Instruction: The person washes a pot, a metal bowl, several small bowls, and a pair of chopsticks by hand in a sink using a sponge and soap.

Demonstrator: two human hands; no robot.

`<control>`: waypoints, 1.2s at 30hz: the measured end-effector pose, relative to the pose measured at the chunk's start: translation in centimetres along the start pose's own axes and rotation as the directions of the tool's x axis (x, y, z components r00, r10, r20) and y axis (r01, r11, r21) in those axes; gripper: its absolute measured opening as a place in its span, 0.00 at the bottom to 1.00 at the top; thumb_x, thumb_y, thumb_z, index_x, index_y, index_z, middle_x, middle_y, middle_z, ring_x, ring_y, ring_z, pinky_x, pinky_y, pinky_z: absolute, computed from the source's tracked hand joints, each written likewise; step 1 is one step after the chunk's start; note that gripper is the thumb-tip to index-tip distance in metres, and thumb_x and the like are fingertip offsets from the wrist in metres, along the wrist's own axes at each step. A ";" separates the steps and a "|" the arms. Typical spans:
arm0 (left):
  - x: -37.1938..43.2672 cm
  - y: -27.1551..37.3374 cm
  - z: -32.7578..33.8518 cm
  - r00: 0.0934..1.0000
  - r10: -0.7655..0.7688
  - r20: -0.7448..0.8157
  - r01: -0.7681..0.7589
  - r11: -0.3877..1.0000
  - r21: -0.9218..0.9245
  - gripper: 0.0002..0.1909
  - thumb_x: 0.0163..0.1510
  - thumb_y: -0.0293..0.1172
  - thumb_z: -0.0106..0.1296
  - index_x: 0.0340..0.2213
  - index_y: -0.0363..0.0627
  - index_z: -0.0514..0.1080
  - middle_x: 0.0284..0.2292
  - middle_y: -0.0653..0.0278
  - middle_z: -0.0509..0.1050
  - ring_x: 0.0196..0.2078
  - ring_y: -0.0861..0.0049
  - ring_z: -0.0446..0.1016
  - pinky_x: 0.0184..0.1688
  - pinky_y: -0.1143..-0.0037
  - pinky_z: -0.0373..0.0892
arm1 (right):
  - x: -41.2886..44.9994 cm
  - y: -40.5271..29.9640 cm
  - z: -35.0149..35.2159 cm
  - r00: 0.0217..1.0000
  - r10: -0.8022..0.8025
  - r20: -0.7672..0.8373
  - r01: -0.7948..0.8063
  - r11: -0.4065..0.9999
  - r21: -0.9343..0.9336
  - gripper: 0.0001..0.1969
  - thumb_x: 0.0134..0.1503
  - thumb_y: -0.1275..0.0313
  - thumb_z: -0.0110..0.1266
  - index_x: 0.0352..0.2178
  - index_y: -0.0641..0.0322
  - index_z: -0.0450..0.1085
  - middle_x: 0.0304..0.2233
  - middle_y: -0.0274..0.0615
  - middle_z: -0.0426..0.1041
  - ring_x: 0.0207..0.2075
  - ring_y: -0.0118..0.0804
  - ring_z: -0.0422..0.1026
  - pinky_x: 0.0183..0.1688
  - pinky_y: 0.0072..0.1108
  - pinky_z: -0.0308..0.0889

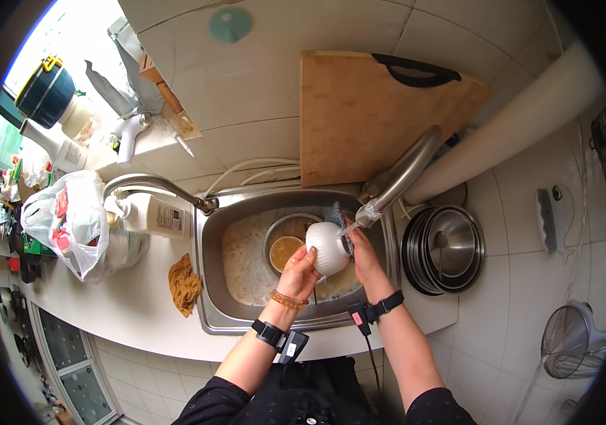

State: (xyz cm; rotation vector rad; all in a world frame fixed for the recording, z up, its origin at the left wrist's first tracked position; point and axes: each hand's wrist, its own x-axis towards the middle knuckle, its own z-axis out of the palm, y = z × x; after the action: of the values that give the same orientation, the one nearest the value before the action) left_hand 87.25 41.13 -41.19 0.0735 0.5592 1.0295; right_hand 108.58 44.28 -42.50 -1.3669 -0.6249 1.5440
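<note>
A white ribbed bowl [326, 249] is tilted on its side above the sink, under the running faucet [396, 186]. My left hand [299, 273] grips its near left side, thumb on the ribbed outer wall. At the bowl's right, my right hand [362, 254] holds a grey scrubbing cloth [336, 213] against it; the fingers are partly hidden. Below, the stainless steel sink [213, 265] contains cloudy, foamy water. In that water sits a metal basin [270, 234] with a smaller bowl of brownish liquid [285, 252] inside, partly covered by my left hand.
Stacked metal bowls [443, 249] stand right of the sink. On the left are a brown rag [184, 286], a pump bottle [155, 215], a second curved spout [157, 180] and a white plastic bag [72, 223]. A wooden cutting board [359, 117] leans on the wall behind.
</note>
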 end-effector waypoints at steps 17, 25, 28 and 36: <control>2.8 -0.1 0.1 0.924 -0.296 -0.243 0.172 0.888 -0.427 0.18 0.82 0.36 0.58 0.63 0.38 0.79 0.59 0.52 0.87 0.60 0.60 0.87 0.65 0.60 0.85 | -8.9 -1.3 0.9 0.610 -0.596 0.522 0.628 -0.039 -0.778 0.25 0.73 0.67 0.65 0.70 0.37 0.81 0.79 0.28 0.71 0.82 0.53 0.62 0.84 0.54 0.56; 1.6 -0.5 -3.4 0.959 -0.202 -0.201 0.118 0.922 -0.368 0.17 0.83 0.38 0.57 0.62 0.41 0.81 0.57 0.54 0.88 0.56 0.63 0.89 0.58 0.63 0.88 | -8.2 -3.0 3.1 0.621 -0.496 0.606 0.689 -0.022 -0.724 0.26 0.72 0.67 0.64 0.70 0.36 0.82 0.80 0.31 0.70 0.84 0.58 0.59 0.85 0.59 0.53; 2.2 0.0 0.6 0.917 -0.244 -0.317 0.104 0.910 -0.400 0.16 0.80 0.36 0.62 0.61 0.40 0.81 0.56 0.54 0.88 0.56 0.63 0.89 0.61 0.63 0.87 | -8.7 -0.1 -0.5 0.664 -0.518 0.539 0.637 0.014 -0.771 0.27 0.73 0.66 0.66 0.71 0.34 0.81 0.81 0.30 0.69 0.85 0.56 0.57 0.86 0.57 0.52; -0.5 -2.6 0.5 0.973 -0.082 -0.215 0.044 0.983 -0.176 0.22 0.79 0.38 0.64 0.65 0.39 0.78 0.62 0.53 0.85 0.64 0.61 0.85 0.71 0.58 0.82 | -9.4 -0.1 2.7 0.687 -0.556 0.468 0.569 0.011 -0.822 0.28 0.81 0.62 0.56 0.78 0.40 0.74 0.88 0.39 0.56 0.89 0.59 0.49 0.88 0.54 0.45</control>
State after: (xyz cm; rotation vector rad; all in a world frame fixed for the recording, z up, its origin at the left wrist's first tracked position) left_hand 89.35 39.41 -41.42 -0.2121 0.6686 1.0255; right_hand 105.36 36.54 -37.37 -1.5380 -2.0919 0.3146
